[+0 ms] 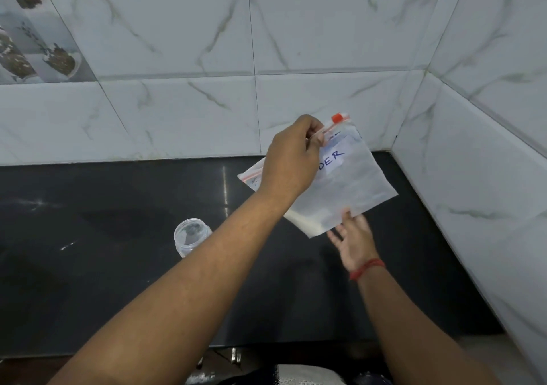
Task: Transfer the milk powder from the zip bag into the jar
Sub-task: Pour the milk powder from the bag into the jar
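My left hand [291,159] pinches the top edge of a clear zip bag [352,189] near its red slider and holds it up above the black counter. White milk powder [305,221] has gathered in the bag's lower left corner. A white label on the bag reads "DER". My right hand [353,241] is under the bag's bottom edge, palm up and fingers spread, fingertips touching or nearly touching the plastic. A small clear jar [192,236] without a lid stands on the counter to the left, partly hidden by my left forearm.
The black counter [88,251] meets a marble-tiled back wall [177,103] and a side wall [473,177] on the right, forming a corner behind the bag. The counter's front edge runs along the bottom.
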